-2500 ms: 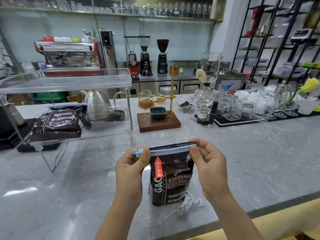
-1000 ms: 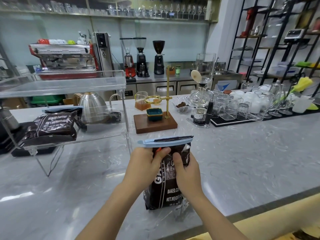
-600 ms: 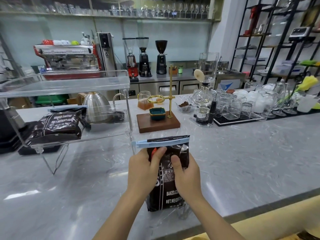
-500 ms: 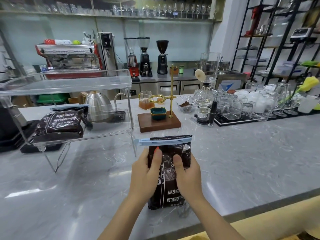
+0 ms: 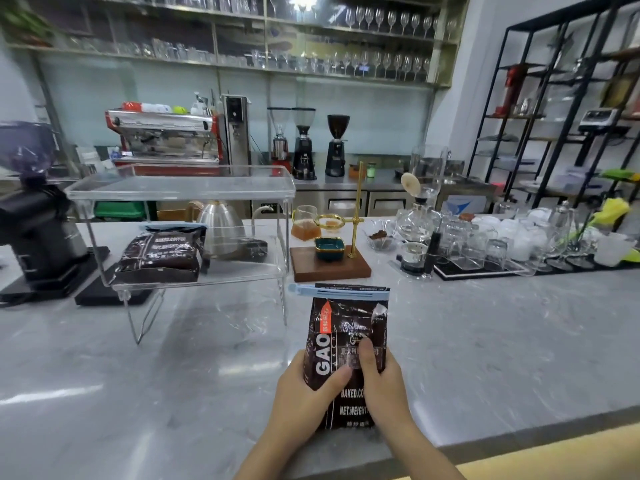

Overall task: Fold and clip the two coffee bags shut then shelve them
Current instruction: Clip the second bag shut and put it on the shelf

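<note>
Standing coffee bag point(image 5: 346, 344) between both hands' grip

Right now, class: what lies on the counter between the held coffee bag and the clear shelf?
In the head view, only bare grey counter lies between the held bag and the shelf.

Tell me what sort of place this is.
Most likely a café or coffee bar: a red espresso machine and three grinders stand on the back counter, with rows of stemmed glasses shelved above.
</note>
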A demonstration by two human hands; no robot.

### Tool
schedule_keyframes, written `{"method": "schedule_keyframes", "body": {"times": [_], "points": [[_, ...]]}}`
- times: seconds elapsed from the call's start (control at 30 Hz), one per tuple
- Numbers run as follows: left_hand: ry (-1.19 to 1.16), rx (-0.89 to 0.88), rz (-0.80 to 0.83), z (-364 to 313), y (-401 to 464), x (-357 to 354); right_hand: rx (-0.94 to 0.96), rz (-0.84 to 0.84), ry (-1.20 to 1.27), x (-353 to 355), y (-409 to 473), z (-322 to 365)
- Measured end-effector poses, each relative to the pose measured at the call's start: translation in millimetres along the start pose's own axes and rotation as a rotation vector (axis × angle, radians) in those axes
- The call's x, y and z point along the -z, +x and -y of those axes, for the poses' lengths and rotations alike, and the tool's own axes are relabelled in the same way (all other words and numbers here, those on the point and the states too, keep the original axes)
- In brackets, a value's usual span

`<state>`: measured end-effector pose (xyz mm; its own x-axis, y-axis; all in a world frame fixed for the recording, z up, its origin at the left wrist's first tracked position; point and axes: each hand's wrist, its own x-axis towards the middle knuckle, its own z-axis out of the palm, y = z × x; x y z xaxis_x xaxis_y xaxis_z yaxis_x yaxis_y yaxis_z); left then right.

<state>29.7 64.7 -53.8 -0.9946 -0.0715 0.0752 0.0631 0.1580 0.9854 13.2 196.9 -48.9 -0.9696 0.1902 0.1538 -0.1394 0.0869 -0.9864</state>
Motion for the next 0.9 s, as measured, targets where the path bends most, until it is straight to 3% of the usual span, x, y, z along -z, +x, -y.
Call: {"method": "schedule_keyframes", "body": {"times": [0.23, 0.5, 0.67, 0.9], "points": [[-0.141, 0.041, -0.054, -18.9, -6.6, 34.5, -0.062, 0.195, 0.006, -16.5, -9.1, 23.0], [-0.329, 0.108, -0.232, -44.4, 3.7, 81.3, 0.204, 0.544, -0.098, -47.3, -30.2, 49.1], [-0.440, 0.084, -0.304, -61.7, 10.1, 96.8, 0.380, 0.463, -0.305, -69.2, -22.7, 57.7], [-0.198, -0.114, -0.105, -65.1, 12.8, 140.6, 0.412, 0.428, -0.329, -95.3, 1.2, 78.1]]}}
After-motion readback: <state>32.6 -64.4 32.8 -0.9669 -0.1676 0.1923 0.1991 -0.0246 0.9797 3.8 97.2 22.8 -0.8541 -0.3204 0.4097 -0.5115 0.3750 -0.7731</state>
